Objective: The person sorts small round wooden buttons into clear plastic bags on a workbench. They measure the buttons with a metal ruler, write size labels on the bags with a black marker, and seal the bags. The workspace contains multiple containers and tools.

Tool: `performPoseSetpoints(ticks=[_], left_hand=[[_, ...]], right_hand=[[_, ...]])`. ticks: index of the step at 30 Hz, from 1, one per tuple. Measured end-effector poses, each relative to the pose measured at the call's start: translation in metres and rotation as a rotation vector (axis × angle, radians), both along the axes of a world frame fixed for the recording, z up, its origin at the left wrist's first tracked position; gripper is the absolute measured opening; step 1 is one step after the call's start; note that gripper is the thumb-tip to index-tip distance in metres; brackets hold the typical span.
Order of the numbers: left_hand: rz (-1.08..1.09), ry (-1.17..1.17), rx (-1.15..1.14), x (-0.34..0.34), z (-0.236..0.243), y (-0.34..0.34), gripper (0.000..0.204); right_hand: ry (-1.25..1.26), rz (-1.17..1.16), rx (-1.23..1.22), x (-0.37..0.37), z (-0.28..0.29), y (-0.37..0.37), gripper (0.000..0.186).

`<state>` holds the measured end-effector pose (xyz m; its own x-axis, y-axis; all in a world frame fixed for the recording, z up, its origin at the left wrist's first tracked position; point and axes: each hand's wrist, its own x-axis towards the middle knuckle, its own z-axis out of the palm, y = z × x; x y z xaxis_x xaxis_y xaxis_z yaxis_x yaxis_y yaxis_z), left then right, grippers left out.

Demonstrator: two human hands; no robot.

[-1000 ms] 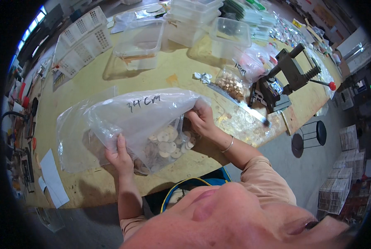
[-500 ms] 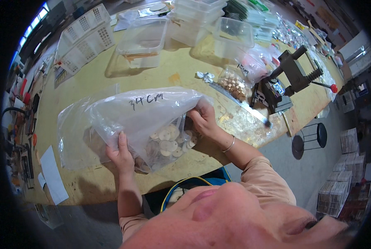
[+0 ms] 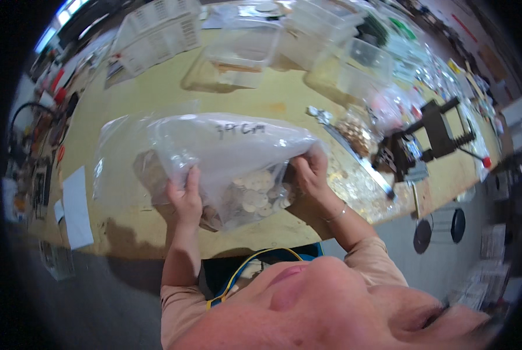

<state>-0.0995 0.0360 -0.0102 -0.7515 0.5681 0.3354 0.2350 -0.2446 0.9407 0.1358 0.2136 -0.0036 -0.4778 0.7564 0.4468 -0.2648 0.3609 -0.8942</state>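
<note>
A large clear plastic bag (image 3: 220,143) with black handwriting lies across the table in front of me. Several pale round discs (image 3: 255,192) show through its near part. At the bag's left side my left hand (image 3: 186,195) pinches the plastic, thumb uppermost. My right hand (image 3: 310,172) grips the bag's right edge, fingers curled round the film; a bangle is on that wrist. Another sheet of clear plastic (image 3: 112,157) spreads out to the left, partly beneath the bag.
An arbor press (image 3: 442,134) with a red-knobbed lever stands at right, beside a metal ruler (image 3: 360,163) and a bag of small brownish cubes (image 3: 354,131). Clear bins (image 3: 243,49) and a white basket (image 3: 156,41) line the back. White paper (image 3: 77,210) lies left; a stool (image 3: 458,224) stands beyond the table.
The whole view has shifted, so the table and its things appear farther right and somewhat higher. Both hands keep hold of the plastic bag, whose shape is little changed.
</note>
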Motion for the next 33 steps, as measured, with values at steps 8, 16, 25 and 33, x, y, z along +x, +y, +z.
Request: performPoseSetpoints(ticks=[8, 16, 25, 33], left_hand=[[-0.043, -0.027, 0.112, 0.01, 0.016, 0.001, 0.013], [-0.004, 0.0, 0.072, 0.008, 0.017, 0.007, 0.013], [-0.031, -0.015, 0.097, 0.007, 0.012, 0.004, 0.014], [-0.022, -0.016, 0.077, 0.004, 0.007, 0.004, 0.015]], right_hand=[[-0.046, -0.063, 0.044, -0.001, 0.007, -0.005, 0.03], [0.022, -0.006, 0.01, -0.004, 0.006, -0.003, 0.031], [-0.002, -0.016, 0.02, -0.004, 0.009, -0.004, 0.032], [0.034, 0.019, 0.022, -0.002, 0.002, -0.002, 0.034]])
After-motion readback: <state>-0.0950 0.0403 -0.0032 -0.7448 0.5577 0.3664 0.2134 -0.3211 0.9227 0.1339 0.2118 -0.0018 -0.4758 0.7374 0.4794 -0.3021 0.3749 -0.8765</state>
